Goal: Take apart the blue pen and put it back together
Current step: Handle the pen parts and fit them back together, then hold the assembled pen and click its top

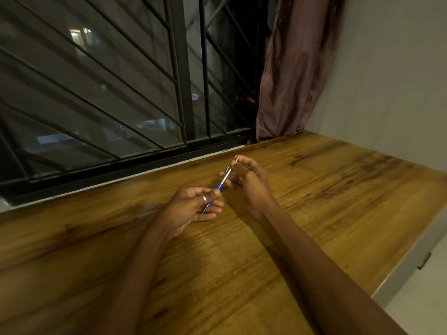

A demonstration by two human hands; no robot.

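At frame centre, above the table (290, 213), both hands grip the pen (223, 180): left hand (193, 209) pinches its lower end, right hand (246, 180) its upper.

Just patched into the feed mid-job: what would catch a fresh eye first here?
The blue pen, held slantwise above the wooden table at mid-frame, with the left hand gripping its lower end and the right hand its upper end. Behind them, a dark barred window fills the upper left, and a mauve curtain hangs at its right.
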